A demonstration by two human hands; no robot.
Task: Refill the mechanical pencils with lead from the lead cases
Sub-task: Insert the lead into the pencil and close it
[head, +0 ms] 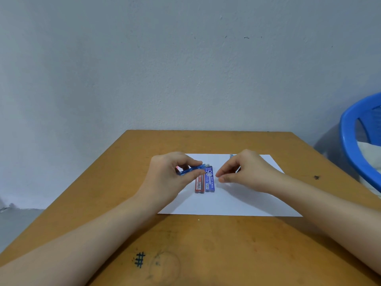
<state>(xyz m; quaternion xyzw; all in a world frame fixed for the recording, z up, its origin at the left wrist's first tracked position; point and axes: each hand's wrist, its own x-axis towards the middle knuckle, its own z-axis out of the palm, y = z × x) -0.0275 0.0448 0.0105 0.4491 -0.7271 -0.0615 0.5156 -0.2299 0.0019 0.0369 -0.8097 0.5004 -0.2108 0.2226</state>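
My left hand [171,174] grips a blue mechanical pencil [192,169] just above the white paper [237,201], its white eraser end pointing right. Under it lie a red lead case [199,185] and a blue lead case [210,182], side by side on the paper. My right hand [245,172] hovers right of the cases with thumb and forefinger pinched together; whether anything is between them is too small to tell. A second pencil [232,156] lies mostly hidden behind my right hand, only its tip showing.
The paper lies on a brown wooden table [206,244] pushed against a grey wall. A blue plastic chair [358,139] stands off the table's right side. Ink marks stain the near tabletop.
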